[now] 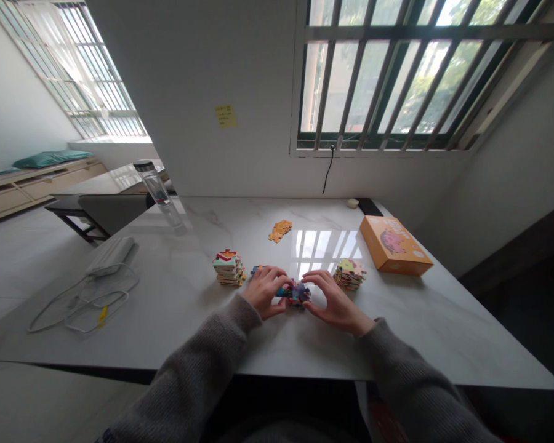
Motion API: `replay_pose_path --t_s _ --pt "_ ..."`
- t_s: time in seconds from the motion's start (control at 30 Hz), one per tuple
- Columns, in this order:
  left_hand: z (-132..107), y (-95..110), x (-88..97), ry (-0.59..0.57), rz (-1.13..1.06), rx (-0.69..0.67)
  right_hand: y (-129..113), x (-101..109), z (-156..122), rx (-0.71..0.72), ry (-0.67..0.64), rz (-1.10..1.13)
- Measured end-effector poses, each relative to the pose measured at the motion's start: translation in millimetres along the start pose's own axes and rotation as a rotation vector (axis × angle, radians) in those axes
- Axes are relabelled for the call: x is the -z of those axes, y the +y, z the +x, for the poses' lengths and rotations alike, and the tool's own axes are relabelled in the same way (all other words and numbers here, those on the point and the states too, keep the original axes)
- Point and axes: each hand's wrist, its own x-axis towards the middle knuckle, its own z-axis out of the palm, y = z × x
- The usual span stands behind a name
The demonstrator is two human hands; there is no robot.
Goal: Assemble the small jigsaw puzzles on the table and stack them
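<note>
Cable (80,303): white, in loose loops at the far left of the table (443,344), with a small yellow tag on it.
White block (109,255): flat and oblong, at the head of the cable loops.
Bottle (157,187): clear with a dark cap, upright near the table's far left corner, well apart from the hands.
Left stack (229,268): coloured puzzle pieces piled several high, just left of the left hand and not touching it.
Loose piece (256,269): bluish, flat on the table between the left stack and the left hand's knuckles.
Left hand (264,290): grey sleeve, palm down, wrist resting on the table. Its grip is closed, thumb and fingertips pinching the left edge of the joined pieces.
Joined pieces (296,292): small cluster in blue, pink and red, low over the table at front centre, between the two hands. Whether it rests on the surface I cannot tell.
Orange pieces (280,231): small loose heap farther back, beyond the hands.
Right hand (335,301): grey sleeve, fingers arched over. Its grip is closed on the right edge of the joined pieces.
Right stack (349,274): second pile of pieces, just beyond the right hand's knuckles.
Box (394,245): orange with a pink picture on the lid, lying flat to the right.
Wall: yellow sticky note (226,115) above the table, barred window (397,80) to the right of it.
</note>
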Motion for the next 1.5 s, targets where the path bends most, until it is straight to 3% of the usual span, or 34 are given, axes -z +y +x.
replay_pose_path --t_s 0.13,0.27,0.67,0.87,1.1,1.3,1.5 --pt "8.2 -22.5 31.2 -0.119 0.169 0.093 -1.2 1.7 -0.7 -0.044 0.050 -0.027" --pt "16.9 -36.6 42.2 -0.278 0.334 0.120 1.2 -0.8 -1.5 -0.053 0.053 -0.038" --pt "33.5 -35.6 35.6 -0.535 0.452 0.174 2.4 -1.8 -2.9 -0.065 0.054 -0.031" --pt "48.9 -31.3 21.0 -0.676 0.422 0.167 1.4 -1.8 -2.6 -0.063 0.059 -0.038" --pt "61.8 -45.4 11.3 -0.743 0.326 0.233 2.8 -2.5 -4.0 -0.064 0.033 -0.021" --pt "79.7 -58.7 1.3 -0.817 0.313 0.187 3.1 -1.7 -4.5 -0.078 0.048 -0.024" --pt "98.2 -57.3 -5.8 -0.798 0.307 0.152 5.9 -2.1 -3.1 -0.077 0.039 -0.033"
